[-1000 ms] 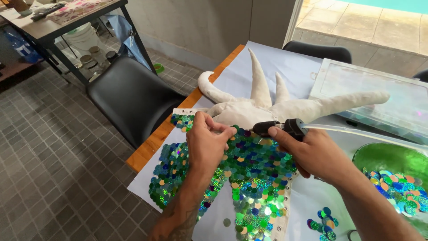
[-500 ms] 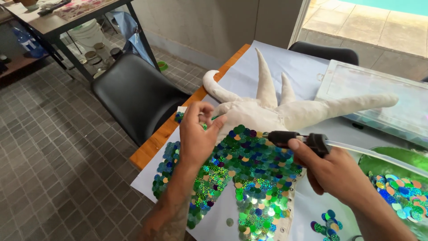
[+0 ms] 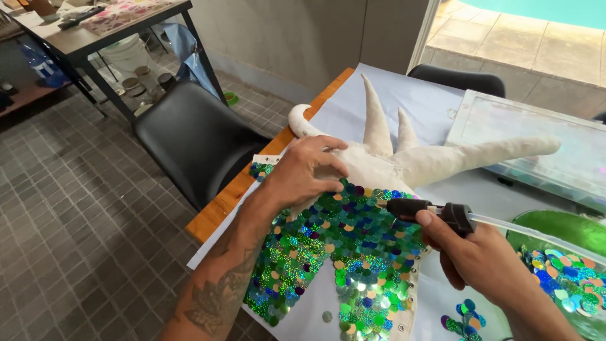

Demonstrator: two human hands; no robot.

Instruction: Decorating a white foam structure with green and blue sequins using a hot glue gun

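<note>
White padded spiky form (image 3: 404, 161) flat on table, half-covered in green-blue sequins (image 3: 341, 246)

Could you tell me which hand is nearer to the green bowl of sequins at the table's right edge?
The right hand. It holds the black glue gun just left of the green bowl, while the left hand rests on the white padded shape, farther left.

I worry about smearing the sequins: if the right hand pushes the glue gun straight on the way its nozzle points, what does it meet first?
Likely the left hand: the glue gun in the right hand points left across the sequins toward its fingers, though height is unclear.
</note>
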